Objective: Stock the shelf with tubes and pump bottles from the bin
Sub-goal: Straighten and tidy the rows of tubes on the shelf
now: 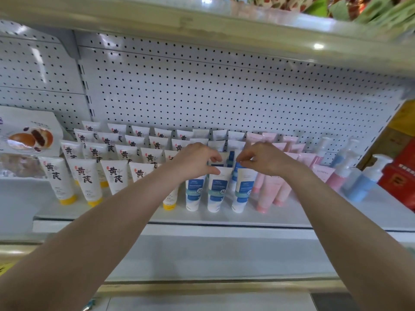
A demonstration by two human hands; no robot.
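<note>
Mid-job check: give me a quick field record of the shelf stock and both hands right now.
left hand: pinches top of a blue tube behind the front row
right hand: pinches top of the neighbouring blue tube
left side: yellow-capped tubes
right side: pink tubes, then pump bottles
bin: not in view

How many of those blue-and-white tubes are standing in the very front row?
3: the left tube, the middle tube below the left hand, the right tube below the right hand. Both pinch rear tubes; others may be hidden.
</note>
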